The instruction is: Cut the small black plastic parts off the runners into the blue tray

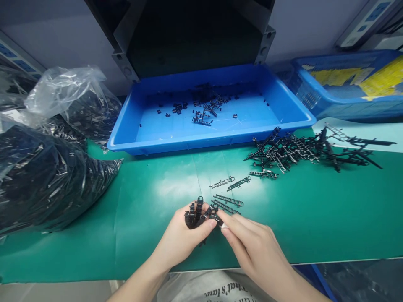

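Observation:
My left hand (178, 239) holds a cluster of black moulded plastic parts on a runner (193, 216), gathered upright in its fingers. My right hand (248, 245) reaches in from the right, its thumb and fingertips pinching a black plastic piece (216, 219) at the cluster's end. Just beyond both hands lie several ladder-shaped black plastic runners (226, 200) on the green mat (299, 218). A larger tangled pile of such runners (289, 151) sits further right. Small black pieces (201, 115) lie scattered inside a blue plastic tray (208, 141).
Bulging clear plastic bags of black parts (40, 184) rest on the mat's left side. A blue crate (343, 110) with yellow printed sheets stands at the back right. A dark upright panel (189, 37) rises behind the tray. The mat's front edge runs just below my forearms.

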Demonstrator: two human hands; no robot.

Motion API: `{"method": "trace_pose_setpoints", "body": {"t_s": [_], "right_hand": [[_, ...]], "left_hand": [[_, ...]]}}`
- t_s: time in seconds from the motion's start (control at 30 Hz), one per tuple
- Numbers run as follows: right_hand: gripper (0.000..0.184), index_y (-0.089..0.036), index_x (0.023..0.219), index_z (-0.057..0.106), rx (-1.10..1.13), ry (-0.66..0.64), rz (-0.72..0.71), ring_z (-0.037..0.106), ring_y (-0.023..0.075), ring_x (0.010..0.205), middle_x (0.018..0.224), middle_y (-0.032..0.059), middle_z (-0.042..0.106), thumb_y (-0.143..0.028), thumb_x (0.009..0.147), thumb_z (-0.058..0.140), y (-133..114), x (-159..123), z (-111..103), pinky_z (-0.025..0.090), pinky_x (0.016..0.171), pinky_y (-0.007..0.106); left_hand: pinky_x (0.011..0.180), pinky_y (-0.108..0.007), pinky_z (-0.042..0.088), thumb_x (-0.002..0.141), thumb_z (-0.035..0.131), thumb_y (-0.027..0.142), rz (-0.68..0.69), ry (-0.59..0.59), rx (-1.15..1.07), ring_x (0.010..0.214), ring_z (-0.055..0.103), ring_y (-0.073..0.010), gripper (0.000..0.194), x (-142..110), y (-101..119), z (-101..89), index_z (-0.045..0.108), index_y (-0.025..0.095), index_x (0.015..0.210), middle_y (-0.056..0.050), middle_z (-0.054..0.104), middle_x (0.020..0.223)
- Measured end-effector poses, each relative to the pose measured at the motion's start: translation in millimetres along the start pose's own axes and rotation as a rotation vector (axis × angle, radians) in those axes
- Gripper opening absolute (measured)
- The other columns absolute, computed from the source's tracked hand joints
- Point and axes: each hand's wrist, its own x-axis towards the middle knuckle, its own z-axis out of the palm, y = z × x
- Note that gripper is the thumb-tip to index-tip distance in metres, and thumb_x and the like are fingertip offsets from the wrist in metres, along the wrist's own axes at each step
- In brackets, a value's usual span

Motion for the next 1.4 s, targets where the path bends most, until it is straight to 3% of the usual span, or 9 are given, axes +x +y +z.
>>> {"method": "trace_pose_setpoints", "body": {"t_s": [0.2, 0.37, 0.6, 0.77, 0.9, 1.07, 1.13, 1.3, 1.4], "right_hand": [[0.035, -0.015, 0.118, 0.052, 0.038, 0.004, 0.01, 0.058, 0.0175, 0.06, 0.074, 0.0055, 0.063, -0.02, 0.09, 0.031, 0.5, -4.0, 2.5, 0.041, 0.046, 0.026], [0.036, -0.015, 0.119, 0.051, 0.07, 0.059, 0.037, 0.061, 0.0189, 0.066, 0.081, 0.007, 0.065, -0.019, 0.09, 0.031, -0.5, -7.1, 8.0, 0.047, 0.052, 0.028], [0.037, -0.019, 0.124, 0.047, 0.17, 0.092, 0.136, 0.063, 0.0171, 0.076, 0.093, 0.0071, 0.066, -0.021, 0.091, 0.03, 4.2, -7.4, 9.8, 0.051, 0.063, 0.027], [0.036, -0.019, 0.118, 0.052, 0.236, 0.101, 0.206, 0.064, 0.0168, 0.076, 0.087, 0.0059, 0.067, -0.024, 0.09, 0.029, 9.8, -6.6, 2.5, 0.052, 0.063, 0.027], [0.033, -0.02, 0.114, 0.054, 0.305, 0.079, 0.23, 0.063, 0.0151, 0.069, 0.08, 0.0028, 0.067, -0.025, 0.09, 0.031, 13.9, -8.0, -1.8, 0.051, 0.061, 0.026], [0.033, -0.02, 0.112, 0.053, 0.312, 0.068, 0.252, 0.062, 0.0147, 0.065, 0.078, 0.0019, 0.066, -0.026, 0.09, 0.03, 16.4, -10.7, -5.6, 0.05, 0.06, 0.027], [0.033, -0.02, 0.111, 0.054, 0.306, 0.078, 0.259, 0.062, 0.015, 0.065, 0.077, 0.0019, 0.066, -0.027, 0.09, 0.03, 16.6, -10.7, -8.0, 0.05, 0.059, 0.027], [0.033, -0.02, 0.109, 0.054, 0.298, 0.096, 0.28, 0.061, 0.015, 0.062, 0.076, 0.0015, 0.066, -0.027, 0.09, 0.029, 18.8, -9.4, -13.9, 0.05, 0.057, 0.027], [0.032, -0.021, 0.108, 0.054, 0.31, 0.091, 0.292, 0.061, 0.0149, 0.063, 0.077, 0.0011, 0.066, -0.028, 0.09, 0.029, 20.5, -8.7, -14.9, 0.049, 0.058, 0.026]], "left_hand": [[0.046, -0.019, 0.037, 0.073, 0.057, 0.027, 0.026, 0.03, 0.025, 0.051, 0.041, -0.0091, 0.01, -1.5, 2.3, 3.8, 0.054, 0.018, 0.074, 0.004, 0.047, 0.06], [0.046, -0.02, 0.038, 0.072, 0.058, 0.027, -0.016, 0.077, -0.006, 0.05, 0.041, -0.0095, 0.012, -1.8, 0.5, 9.5, 0.052, 0.017, 0.072, 0.005, 0.045, 0.056], [0.053, -0.021, 0.039, 0.076, 0.056, 0.03, 0.034, 0.116, -0.008, 0.059, 0.044, -0.0106, 0.014, -1.5, -3.0, 13.9, 0.052, 0.017, 0.075, 0.003, 0.048, 0.067], [0.053, -0.022, 0.037, 0.076, 0.052, 0.031, 0.059, 0.098, 0.12, 0.059, 0.044, -0.0122, 0.015, 7.4, 4.2, 6.4, 0.052, 0.017, 0.071, 0.001, 0.051, 0.067], [0.054, -0.024, 0.038, 0.075, 0.049, 0.027, 0.139, 0.092, 0.29, 0.056, 0.047, -0.0128, 0.012, 29.1, 21.0, -2.3, 0.049, 0.017, 0.068, 0.001, 0.053, 0.063], [0.07, -0.029, 0.042, 0.07, 0.058, 0.029, 0.269, 0.1, 0.687, 0.081, 0.057, -0.0213, 0.02, 66.7, 39.1, 1.9, 0.053, 0.019, 0.087, -0.003, 0.062, 0.086], [0.071, -0.032, 0.041, 0.069, 0.06, 0.029, 0.28, 0.082, 0.788, 0.081, 0.058, -0.0248, 0.018, 79.2, 40.6, 7.2, 0.057, 0.019, 0.084, -0.005, 0.064, 0.084], [0.07, -0.033, 0.041, 0.069, 0.057, 0.023, 0.331, 0.035, 0.818, 0.076, 0.057, -0.025, 0.006, 89.1, 38.8, 12.2, 0.058, 0.019, 0.064, -0.005, 0.06, 0.075], [0.075, -0.031, 0.042, 0.073, 0.054, 0.026, 0.355, 0.006, 0.749, 0.082, 0.058, -0.0219, 0.009, 75.9, 38.9, 7.3, 0.06, 0.019, 0.076, -0.005, 0.062, 0.086]]}}
